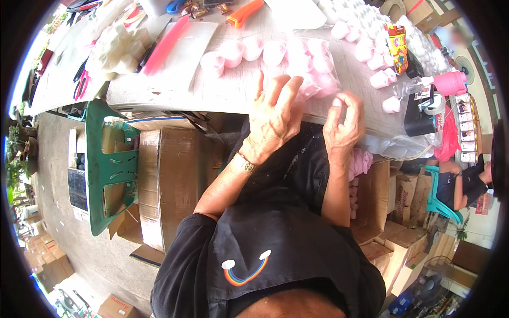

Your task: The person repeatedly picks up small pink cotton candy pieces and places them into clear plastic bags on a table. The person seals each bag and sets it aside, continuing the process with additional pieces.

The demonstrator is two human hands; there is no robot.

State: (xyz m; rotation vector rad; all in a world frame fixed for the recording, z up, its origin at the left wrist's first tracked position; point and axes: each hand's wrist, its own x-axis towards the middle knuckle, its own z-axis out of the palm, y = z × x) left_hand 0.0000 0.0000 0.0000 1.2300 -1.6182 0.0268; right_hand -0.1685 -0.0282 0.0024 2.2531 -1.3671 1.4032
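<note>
At the near edge of the table, a clear plastic bag (pixel 321 63) holds several pink cup-shaped pieces. My left hand (pixel 274 114) is at the bag's near left side, its index finger raised and the other fingers bent against the plastic; its thumb is hidden. Just off the bag's near right corner is my right hand (pixel 343 124), its fingers loosely curled and the thumb apart from them, with nothing visible between. Loose pink cups (pixel 233 53) stand in a row left of the bag. More pink cups (pixel 383 78) lie to the right.
An orange-handled tool (pixel 245 12), a pink strip (pixel 167 45) and a bundle of whitish cups (pixel 117 50) lie at left on the table. A pink bottle (pixel 449 83) and tape roll (pixel 436 104) are at right. A green chair (pixel 111 168) and cardboard boxes (pixel 177 175) flank me. Another person sits far right.
</note>
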